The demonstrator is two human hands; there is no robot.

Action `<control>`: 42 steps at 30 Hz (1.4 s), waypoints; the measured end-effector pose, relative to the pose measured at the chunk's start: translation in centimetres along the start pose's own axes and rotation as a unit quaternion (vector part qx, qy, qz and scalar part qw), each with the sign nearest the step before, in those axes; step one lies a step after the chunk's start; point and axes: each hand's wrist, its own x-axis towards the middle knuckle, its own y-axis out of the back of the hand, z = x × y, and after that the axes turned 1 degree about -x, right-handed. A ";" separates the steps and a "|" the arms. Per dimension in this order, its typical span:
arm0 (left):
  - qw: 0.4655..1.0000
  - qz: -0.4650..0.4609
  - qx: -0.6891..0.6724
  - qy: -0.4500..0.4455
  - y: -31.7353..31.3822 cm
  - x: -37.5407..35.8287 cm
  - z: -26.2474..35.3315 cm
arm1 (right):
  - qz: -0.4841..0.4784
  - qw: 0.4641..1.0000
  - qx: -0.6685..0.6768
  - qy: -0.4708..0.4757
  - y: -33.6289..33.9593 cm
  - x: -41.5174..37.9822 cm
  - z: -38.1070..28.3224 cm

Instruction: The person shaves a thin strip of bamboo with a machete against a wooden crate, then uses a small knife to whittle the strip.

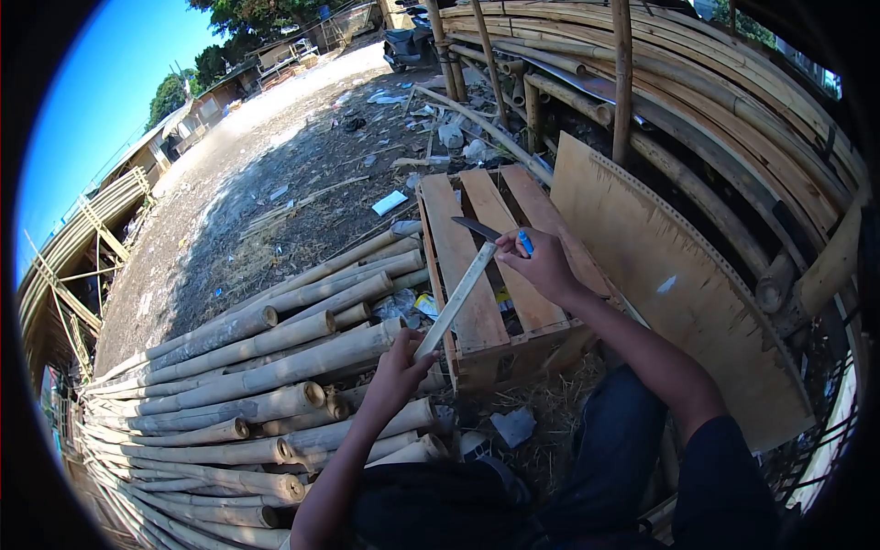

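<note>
My left hand [400,374] is closed around the lower end of a pale, flat bamboo strip [465,291]. The strip slants up and away to the right, over a slatted wooden crate [536,307]. In my right hand [543,268] is a knife, its dark blade [475,227] pointing left above the strip's upper end. A blue piece [525,242], seemingly the handle's end, sticks out between the fingers. The right fingertips are right at the strip's top end.
Stacked bamboo poles [275,367] lie at the left, cut ends toward me. A plywood sheet [678,284] leans at the right, below racked long poles [724,78]. Litter and a white piece [390,203] dot the ground beyond the crate. A parked motorbike [408,46] stands far off.
</note>
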 end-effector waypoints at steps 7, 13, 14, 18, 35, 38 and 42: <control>0.999 0.005 -0.016 -0.050 -0.8 0.4 -1.4 | -0.020 1.000 -0.018 0.013 0.3 0.0 -0.6; 1.000 -0.007 -0.001 -0.030 -0.8 0.4 -1.8 | -0.042 0.998 -0.036 0.006 0.3 0.0 -0.8; 0.998 0.006 0.022 -0.052 -0.9 0.5 -2.1 | -0.042 0.998 -0.036 0.006 0.3 0.0 -0.6; 0.992 0.027 0.084 -0.089 -0.9 0.3 -1.7 | -0.027 0.999 -0.009 0.020 -0.1 0.2 0.0; 0.980 0.047 0.161 -0.104 -0.6 0.1 -1.2 | 0.012 0.999 -0.043 -0.020 0.5 0.3 1.7; 0.981 0.057 0.153 -0.105 -0.5 0.3 -1.4 | 0.004 0.997 -0.066 -0.040 0.7 0.3 1.5; 0.979 0.084 0.148 -0.110 -0.5 0.7 -1.9 | -0.042 0.995 -0.019 -0.084 -0.1 -0.3 -0.3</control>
